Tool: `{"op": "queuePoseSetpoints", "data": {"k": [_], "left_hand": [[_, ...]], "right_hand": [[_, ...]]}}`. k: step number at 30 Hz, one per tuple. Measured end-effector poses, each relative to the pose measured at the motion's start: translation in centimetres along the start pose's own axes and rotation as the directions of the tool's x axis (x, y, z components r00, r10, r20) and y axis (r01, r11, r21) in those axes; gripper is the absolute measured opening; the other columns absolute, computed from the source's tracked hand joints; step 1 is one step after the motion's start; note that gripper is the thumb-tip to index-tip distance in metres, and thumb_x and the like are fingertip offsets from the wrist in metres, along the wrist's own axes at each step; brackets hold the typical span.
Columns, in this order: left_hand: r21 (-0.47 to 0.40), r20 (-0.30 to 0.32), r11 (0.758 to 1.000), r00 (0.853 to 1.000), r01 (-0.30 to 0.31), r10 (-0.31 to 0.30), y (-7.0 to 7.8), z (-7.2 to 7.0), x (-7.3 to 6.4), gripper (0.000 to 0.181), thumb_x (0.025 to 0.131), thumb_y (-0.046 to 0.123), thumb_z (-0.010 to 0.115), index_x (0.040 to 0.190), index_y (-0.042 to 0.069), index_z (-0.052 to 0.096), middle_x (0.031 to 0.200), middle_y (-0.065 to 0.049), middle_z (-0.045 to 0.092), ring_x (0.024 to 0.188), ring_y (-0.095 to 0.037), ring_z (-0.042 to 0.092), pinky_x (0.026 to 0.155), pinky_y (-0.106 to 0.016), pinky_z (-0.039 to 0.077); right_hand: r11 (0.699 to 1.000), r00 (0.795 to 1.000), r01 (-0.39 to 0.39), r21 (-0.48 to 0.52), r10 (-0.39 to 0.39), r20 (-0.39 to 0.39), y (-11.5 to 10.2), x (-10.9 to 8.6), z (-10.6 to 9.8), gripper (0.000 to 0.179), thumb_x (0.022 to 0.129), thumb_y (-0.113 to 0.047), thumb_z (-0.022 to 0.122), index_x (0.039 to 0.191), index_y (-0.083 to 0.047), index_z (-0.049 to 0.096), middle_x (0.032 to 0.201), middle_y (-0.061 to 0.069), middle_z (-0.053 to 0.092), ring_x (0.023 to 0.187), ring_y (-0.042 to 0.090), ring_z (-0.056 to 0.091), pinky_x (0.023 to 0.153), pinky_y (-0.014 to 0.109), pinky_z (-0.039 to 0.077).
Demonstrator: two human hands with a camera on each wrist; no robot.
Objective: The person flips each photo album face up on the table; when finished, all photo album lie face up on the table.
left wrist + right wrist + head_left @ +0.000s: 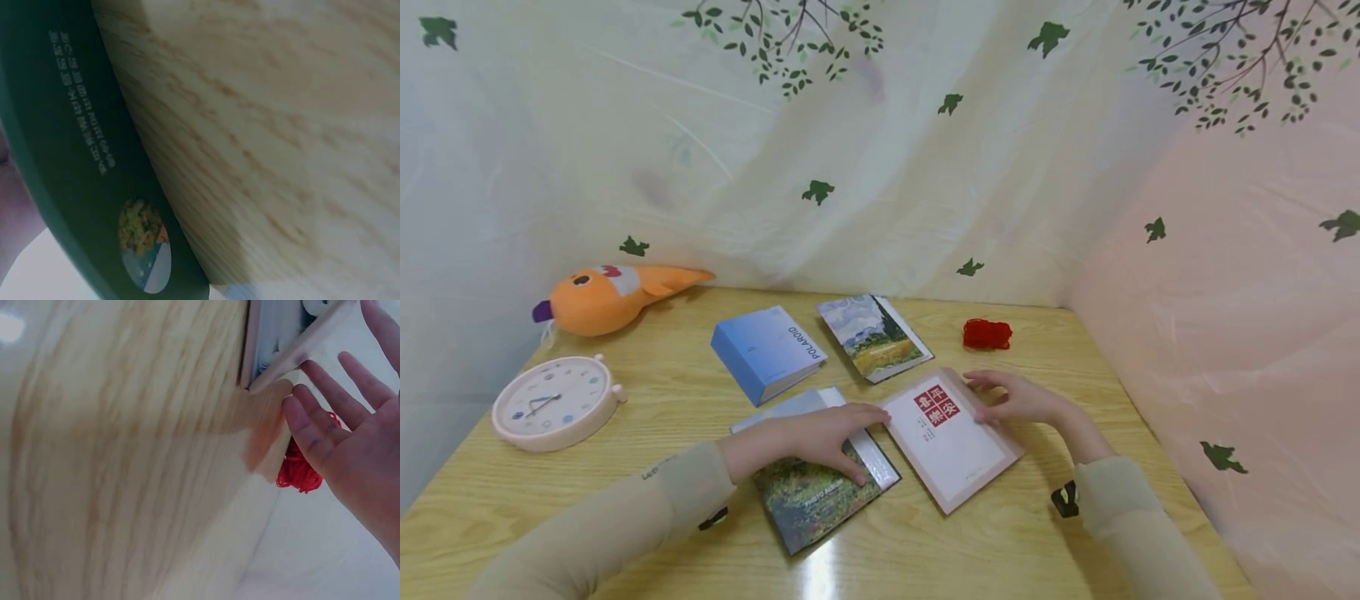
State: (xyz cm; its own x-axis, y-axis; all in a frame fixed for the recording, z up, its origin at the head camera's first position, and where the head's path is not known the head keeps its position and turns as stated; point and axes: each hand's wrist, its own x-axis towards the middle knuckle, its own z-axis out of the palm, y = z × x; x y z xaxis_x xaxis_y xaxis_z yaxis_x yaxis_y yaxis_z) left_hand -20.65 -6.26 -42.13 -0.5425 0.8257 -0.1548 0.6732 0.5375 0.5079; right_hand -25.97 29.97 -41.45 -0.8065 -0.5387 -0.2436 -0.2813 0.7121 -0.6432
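My left hand (pixel 831 437) lies over a photo album (pixel 820 508) with a painted garden cover, its thumb on the pale strip along the right side. The fingertips reach the left edge of a pale pink book (pixel 966 450) with red square characters. In the left wrist view the album's dark green side (pixel 81 144) fills the left, hiding most of the hand. At the pink book's right edge is my right hand (pixel 1022 398). The right wrist view shows the fingers (pixel 337 397) mostly straight, by the edge of the pink book (pixel 294 359).
Behind lie a blue Polaroid box-shaped album (pixel 767 350) and a landscape-cover book (pixel 872 333). A red yarn bundle (pixel 987 334) sits at back right. A pink clock (pixel 553 402) and an orange plush toy (pixel 602 302) are at left. Hanging cloth (pixel 880 225) borders the table (pixel 662 400).
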Motion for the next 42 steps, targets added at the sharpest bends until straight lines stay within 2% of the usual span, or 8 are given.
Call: {"op": "queuePoseSetpoints", "data": {"k": [8,15,22,29,34,42], "left_hand": [[0.02,0.024,0.999,0.999,-0.037,0.037,-0.5,-0.1,0.2,0.085,0.078,0.05,0.071,0.146,0.015,0.036,0.153,-0.007,0.028,0.14,-0.027,0.026,0.113,-0.044,0.026],[0.025,0.051,0.999,0.998,-0.036,0.034,-0.8,0.0,0.5,0.082,0.079,0.052,0.07,0.146,0.017,0.038,0.153,-0.006,0.029,0.14,-0.027,0.027,0.113,-0.045,0.026],[0.009,0.068,1.0,0.997,-0.029,0.029,-0.7,-0.3,0.4,0.08,0.08,0.049,0.07,0.145,0.017,0.038,0.152,-0.006,0.029,0.14,-0.026,0.026,0.113,-0.045,0.026],[-0.012,0.054,0.999,0.998,-0.033,0.033,-0.9,-0.1,0.6,0.08,0.079,0.05,0.071,0.144,0.017,0.04,0.151,-0.006,0.03,0.139,-0.025,0.028,0.112,-0.044,0.029],[-0.046,0.024,0.998,0.999,-0.038,0.039,-1.0,0.1,0.7,0.082,0.076,0.047,0.074,0.143,0.016,0.04,0.15,-0.007,0.031,0.137,-0.025,0.032,0.111,-0.042,0.031],[-0.185,-0.009,0.982,1.0,-0.026,0.025,-1.3,0.3,0.9,0.087,0.075,0.04,0.078,0.146,0.011,0.035,0.151,-0.012,0.026,0.137,-0.028,0.031,0.111,-0.044,0.03]], "right_hand": [[0.998,1.0,-0.002,0.068,0.003,-0.022,0.1,0.3,-0.2,0.068,0.083,-0.033,0.073,0.141,-0.015,0.043,0.137,0.013,0.051,0.124,0.034,0.047,0.101,0.053,0.04],[0.972,0.999,0.0,0.236,0.011,-0.048,0.6,0.1,-0.4,0.053,0.086,-0.022,0.069,0.135,-0.02,0.049,0.139,0.007,0.049,0.121,0.032,0.05,0.099,0.046,0.044],[0.967,0.999,0.034,0.251,-0.023,-0.047,0.1,-0.4,-0.7,0.053,0.087,-0.019,0.068,0.135,-0.017,0.048,0.139,0.01,0.047,0.114,0.031,0.054,0.092,0.034,0.047],[0.965,0.997,0.052,0.258,-0.035,-0.071,-0.3,-0.7,-0.9,0.052,0.086,-0.019,0.069,0.134,-0.017,0.049,0.137,0.007,0.048,0.107,0.029,0.055,0.086,0.033,0.049],[0.957,0.995,0.069,0.283,-0.045,-0.092,-1.2,-1.1,-1.4,0.052,0.085,-0.02,0.071,0.133,-0.017,0.05,0.138,0.008,0.046,0.107,0.031,0.054,0.084,0.036,0.05],[0.927,0.991,0.116,0.357,-0.082,-0.11,-3.3,-1.8,-1.9,0.05,0.087,-0.017,0.068,0.133,-0.015,0.049,0.138,0.012,0.042,0.109,0.033,0.052,0.082,0.034,0.054]]}}
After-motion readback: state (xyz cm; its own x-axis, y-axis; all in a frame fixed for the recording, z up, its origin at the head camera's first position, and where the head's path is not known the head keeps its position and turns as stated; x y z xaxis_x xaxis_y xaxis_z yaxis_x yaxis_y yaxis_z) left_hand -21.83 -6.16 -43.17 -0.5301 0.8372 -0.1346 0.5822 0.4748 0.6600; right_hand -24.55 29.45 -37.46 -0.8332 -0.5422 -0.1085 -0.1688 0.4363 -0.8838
